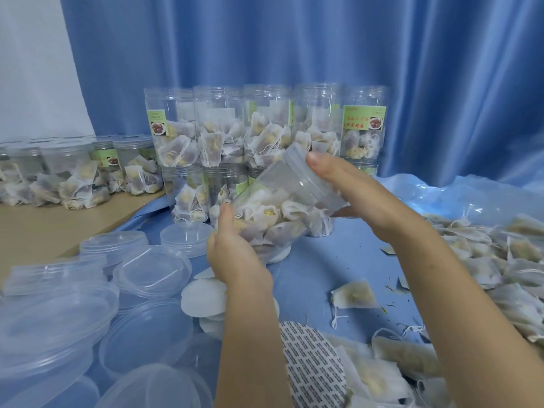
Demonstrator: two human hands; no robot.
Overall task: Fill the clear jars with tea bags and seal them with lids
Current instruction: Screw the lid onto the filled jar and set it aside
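Observation:
I hold a clear jar (282, 201) tilted in mid-air, half full of tea bags. My left hand (235, 248) grips its bottom end. My right hand (347, 184) curls round its clear lid (297, 160) at the upper end. Loose tea bags (500, 260) lie heaped on the right of the blue cloth, and one single tea bag (354, 295) lies apart in the middle. Loose clear lids (153, 269) are piled at the lower left.
Filled jars (265, 128) without lids are stacked in two tiers at the back, in front of a blue curtain. Lidded jars (73, 169) stand on a brown surface at the left. White liner discs (203, 298) and a printed seal disc (312, 366) lie near my forearms.

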